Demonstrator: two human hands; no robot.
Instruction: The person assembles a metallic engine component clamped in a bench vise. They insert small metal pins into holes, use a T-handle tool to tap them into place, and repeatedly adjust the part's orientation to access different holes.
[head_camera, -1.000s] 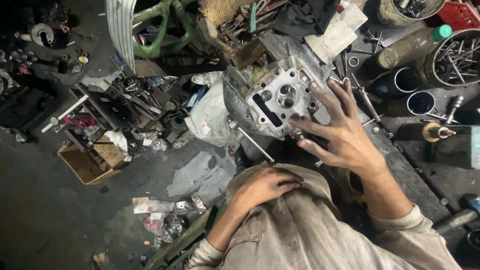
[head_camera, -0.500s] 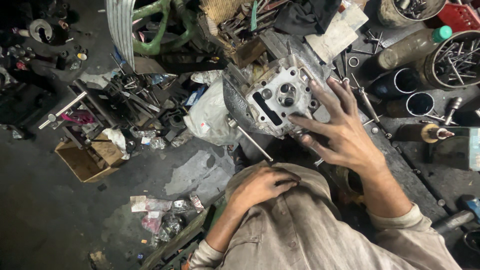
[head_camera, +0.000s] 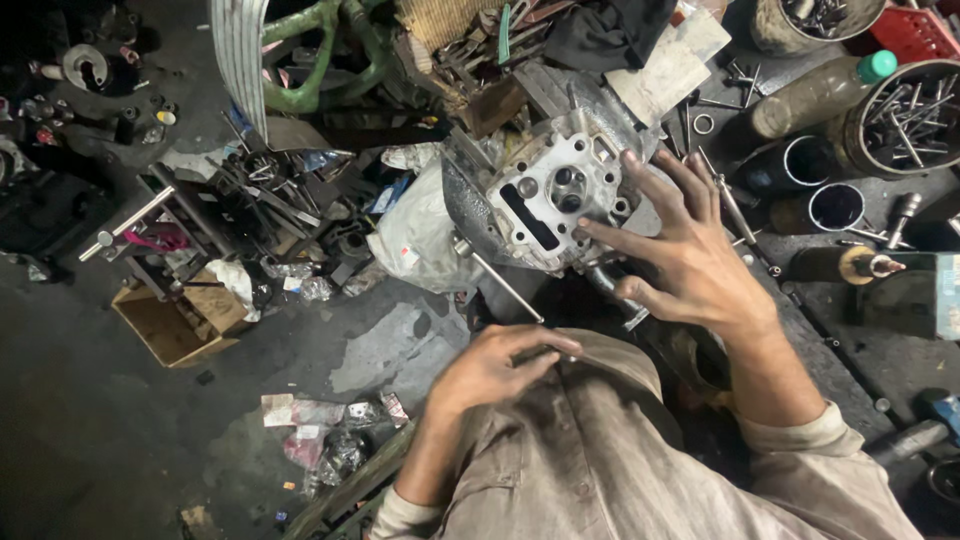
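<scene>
A grey metal engine cylinder head (head_camera: 545, 195) stands tilted on the cluttered bench edge, its machined face with round ports turned toward me. My right hand (head_camera: 695, 265) is spread wide against its right side. The index fingertip touches the face and the thumb lies below the casting. A thin steel rod (head_camera: 500, 285) sticks out from the head's lower left. My left hand (head_camera: 495, 365) rests on my beige shirt over my lap, fingers loosely extended, holding nothing.
On the dark bench at right are a plastic bottle with a green cap (head_camera: 815, 95), a tin of bolts (head_camera: 905, 115) and two black cups (head_camera: 820, 185). A cardboard box (head_camera: 165, 325), scrap metal parts (head_camera: 265, 200) and a white bag (head_camera: 415, 240) lie on the floor at left.
Almost nothing has changed. Both hands stay where they were, and the view has shifted only slightly.
</scene>
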